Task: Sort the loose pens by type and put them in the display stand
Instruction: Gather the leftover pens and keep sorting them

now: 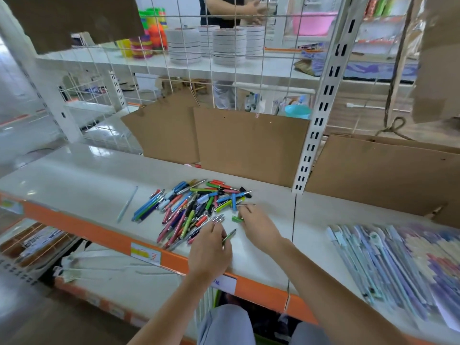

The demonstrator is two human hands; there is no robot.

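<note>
**Both hands at the near edge of the pen pile**

A heap of loose pens (194, 207) in blue, red, green, pink and black lies on the white shelf (87, 180), roughly at the centre of the view. One pale pen (127, 204) lies apart from the heap, at its 9 o'clock.

The left hand (210, 250) sits at 6 o'clock of the heap, fingers curled around a green pen (229, 235) whose tip points toward 1 o'clock; the same fingers touch a bundle of silver-tipped pens (211, 221) at the pile's near edge.

The right hand (258, 226) is at 4 o'clock of the heap. Its fingers pinch a thin silver pen (245, 205) that lies almost level, pointing toward 3 o'clock, and a small green piece (236, 218) shows just under its fingertips; whether it is gripped I cannot tell.

Brown cardboard sheets (249, 143) stand against the wire grid at 12 o'clock. Packaged stationery (398, 265) lies fanned on the shelf well away at 4 o'clock.
</note>
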